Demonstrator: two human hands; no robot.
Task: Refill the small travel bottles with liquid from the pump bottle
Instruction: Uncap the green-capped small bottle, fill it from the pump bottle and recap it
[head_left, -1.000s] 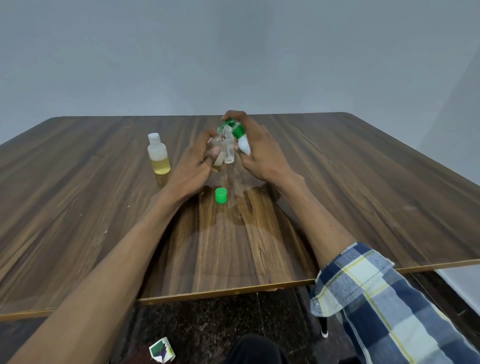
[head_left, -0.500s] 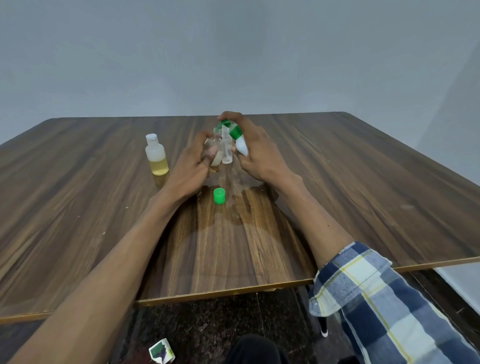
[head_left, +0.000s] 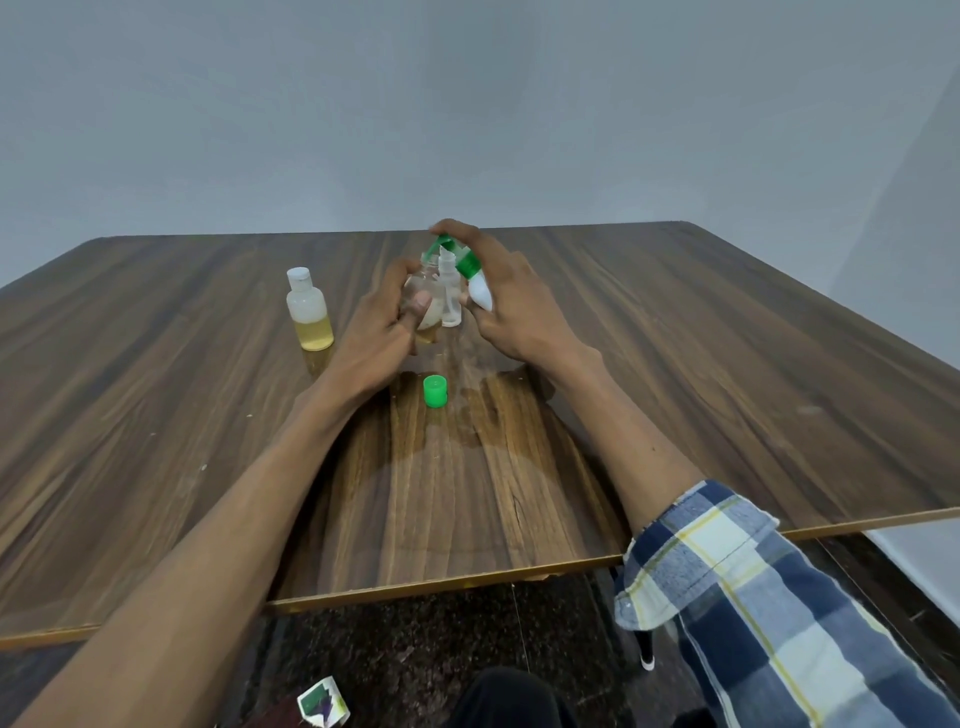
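My left hand (head_left: 382, 325) grips a small clear travel bottle (head_left: 423, 306) with a little yellowish liquid at its bottom, held above the wooden table (head_left: 727, 364). My right hand (head_left: 511, 306) holds the white pump bottle (head_left: 478, 288) with its green pump head (head_left: 457, 254), tilted toward the small bottle; a finger lies over the pump top. A second clear narrow bottle (head_left: 451, 296) shows between the hands; who holds it is unclear. A green cap (head_left: 435, 391) lies on the table just below the hands. Another travel bottle (head_left: 309, 309), white-capped and half full of yellow liquid, stands to the left.
The table's front edge (head_left: 441, 584) runs close to my body. A small printed carton (head_left: 323, 706) lies on the dark floor below. A grey wall rises behind the table.
Both hands and the bottles have stayed in nearly the same place; only a slight shift of the view is visible.
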